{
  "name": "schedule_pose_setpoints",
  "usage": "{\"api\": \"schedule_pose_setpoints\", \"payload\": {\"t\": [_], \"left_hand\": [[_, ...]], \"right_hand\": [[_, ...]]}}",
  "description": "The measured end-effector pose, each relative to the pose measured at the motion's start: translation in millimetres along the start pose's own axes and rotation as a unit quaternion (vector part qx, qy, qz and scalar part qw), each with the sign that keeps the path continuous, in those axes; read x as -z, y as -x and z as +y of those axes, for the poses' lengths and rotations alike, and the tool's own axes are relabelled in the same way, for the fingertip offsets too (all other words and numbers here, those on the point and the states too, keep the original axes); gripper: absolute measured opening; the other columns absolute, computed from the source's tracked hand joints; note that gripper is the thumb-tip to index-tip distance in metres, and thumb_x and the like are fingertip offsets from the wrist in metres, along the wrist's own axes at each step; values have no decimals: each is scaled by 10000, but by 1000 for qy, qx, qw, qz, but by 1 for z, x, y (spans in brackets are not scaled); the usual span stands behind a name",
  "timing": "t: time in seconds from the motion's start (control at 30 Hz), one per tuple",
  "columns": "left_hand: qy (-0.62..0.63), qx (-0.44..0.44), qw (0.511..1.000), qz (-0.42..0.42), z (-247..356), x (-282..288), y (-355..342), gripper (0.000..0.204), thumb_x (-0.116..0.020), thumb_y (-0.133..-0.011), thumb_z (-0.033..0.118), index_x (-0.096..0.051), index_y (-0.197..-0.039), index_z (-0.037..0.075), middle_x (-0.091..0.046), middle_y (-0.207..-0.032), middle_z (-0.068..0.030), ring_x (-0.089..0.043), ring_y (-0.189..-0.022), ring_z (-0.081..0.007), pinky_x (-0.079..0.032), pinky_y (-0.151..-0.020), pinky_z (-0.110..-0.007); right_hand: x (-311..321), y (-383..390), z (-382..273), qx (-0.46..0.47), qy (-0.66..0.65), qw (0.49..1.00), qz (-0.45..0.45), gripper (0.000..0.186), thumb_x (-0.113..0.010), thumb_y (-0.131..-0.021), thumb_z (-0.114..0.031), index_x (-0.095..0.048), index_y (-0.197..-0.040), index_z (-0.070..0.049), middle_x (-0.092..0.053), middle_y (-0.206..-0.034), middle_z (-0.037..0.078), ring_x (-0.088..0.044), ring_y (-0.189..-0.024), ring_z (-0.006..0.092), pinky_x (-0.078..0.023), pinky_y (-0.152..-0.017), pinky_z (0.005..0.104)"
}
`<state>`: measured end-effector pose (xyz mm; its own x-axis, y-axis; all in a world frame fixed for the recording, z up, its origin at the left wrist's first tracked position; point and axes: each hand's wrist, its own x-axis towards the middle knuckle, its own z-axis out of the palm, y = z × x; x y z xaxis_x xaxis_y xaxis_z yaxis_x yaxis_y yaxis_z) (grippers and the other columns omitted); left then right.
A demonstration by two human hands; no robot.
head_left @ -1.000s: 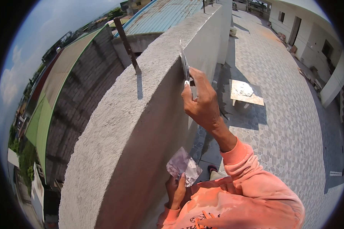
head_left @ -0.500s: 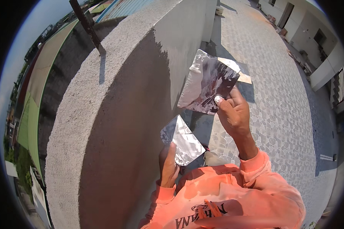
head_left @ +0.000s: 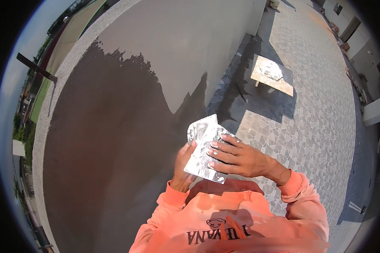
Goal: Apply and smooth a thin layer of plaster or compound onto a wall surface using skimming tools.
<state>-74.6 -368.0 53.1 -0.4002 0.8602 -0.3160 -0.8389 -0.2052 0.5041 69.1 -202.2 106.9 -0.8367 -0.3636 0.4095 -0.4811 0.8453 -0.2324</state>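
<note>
My left hand (head_left: 183, 165) grips a thin flat putty plate (head_left: 199, 131) by its lower left edge, thumb on top. White paste is smeared over its shiny face. My right hand (head_left: 245, 161) is closed on a second flat plate (head_left: 220, 133), its fingers spread across the paste-spotted face and the thumb hidden. The two plates overlap in front of my chest, and where one ends under the other is hard to make out. White paste sticks to the right fingertips. To the left rises a wall (head_left: 109, 139), dark below, with a smooth pale grey coat (head_left: 190, 38) on its far upper part.
A square board (head_left: 288, 84) bearing a heap of white paste (head_left: 269, 71) stands raised beyond my right hand. Stone-patterned paving (head_left: 312, 105) spreads to the right. A rusty metal post (head_left: 36, 67) juts from the wall's rough top edge (head_left: 44, 122).
My right hand has come down and left, bringing its plate against the one in my left hand. The view has turned, showing more wall and the whole paste board.
</note>
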Motion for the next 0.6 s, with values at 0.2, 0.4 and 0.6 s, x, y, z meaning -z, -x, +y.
{"api": "schedule_pose_setpoints", "payload": {"t": [0.2,0.4,0.6], "left_hand": [[-52,20,998,18,-64,-59,-52,390,-494,-971,197,-443,-1274,-44,-588,-1161,-120,-611,-998,-161,-502,-861,-302],[-73,64,995,22,-97,-78,-86,393,-490,-974,202,-436,-1275,-44,-586,-1164,-113,-612,-1008,-150,-503,-872,-293],[-74,87,993,1,-108,-72,-120,441,-515,-960,217,-404,-1301,-40,-592,-1162,-114,-618,-1008,-155,-506,-866,-297]], "right_hand": [[37,103,62,-54,9,998,-24,393,-525,-846,-111,-534,-1239,-119,-483,-1341,104,-434,-1274,298,-313,-1089,482],[48,190,100,-186,39,982,-7,477,-586,-766,28,-543,-1227,-84,-505,-1320,131,-444,-1268,325,-321,-1078,491],[-1,261,79,-480,-86,859,159,465,-505,-755,103,-555,-1197,-29,-593,-1190,150,-558,-1130,271,-398,-983,367]]}}
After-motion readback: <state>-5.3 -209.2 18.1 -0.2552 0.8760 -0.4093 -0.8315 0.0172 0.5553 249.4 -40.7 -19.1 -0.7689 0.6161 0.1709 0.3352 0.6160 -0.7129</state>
